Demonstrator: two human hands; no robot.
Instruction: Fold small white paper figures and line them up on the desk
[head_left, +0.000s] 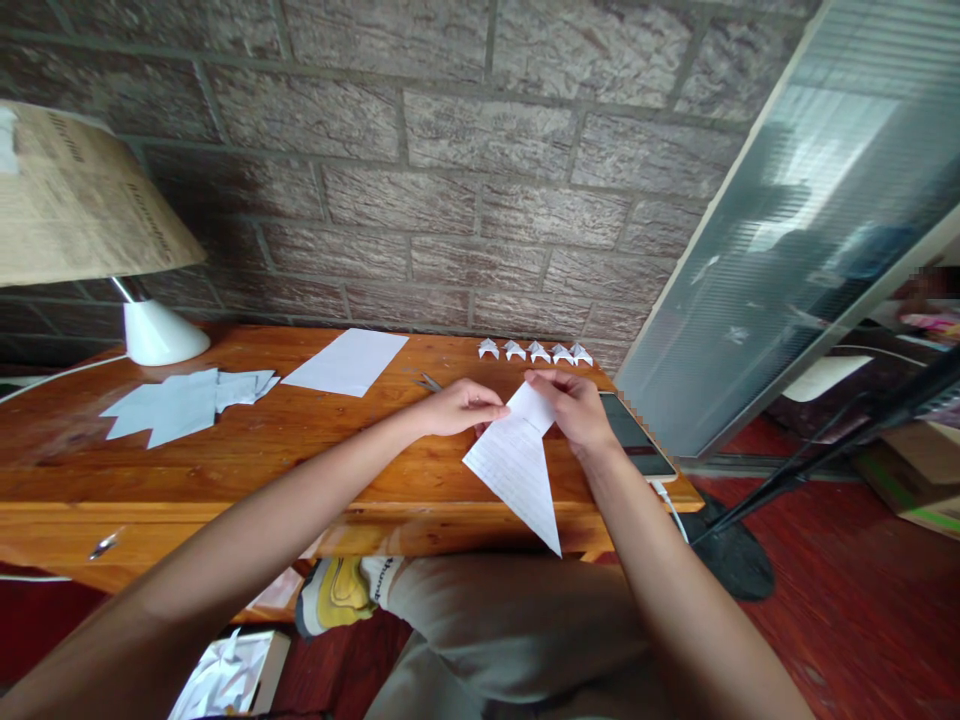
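A lined white paper (519, 468), folded into a long triangle, points down over the front edge of the wooden table (247, 450). My left hand (459, 408) pinches its upper left side. My right hand (576, 410) grips the upper right, where a small flap is turned over. Both hands are closed on the paper. Several small folded white paper figures (535, 351) stand in a row at the table's back edge, just beyond my hands.
A flat white sheet (346, 361) and a pile of cut papers (184, 401) lie at the left, near a lamp (154, 330). Scissors (430, 382) lie behind my left hand. A phone (636, 438) with a cable lies under my right wrist. A tripod stands at the right.
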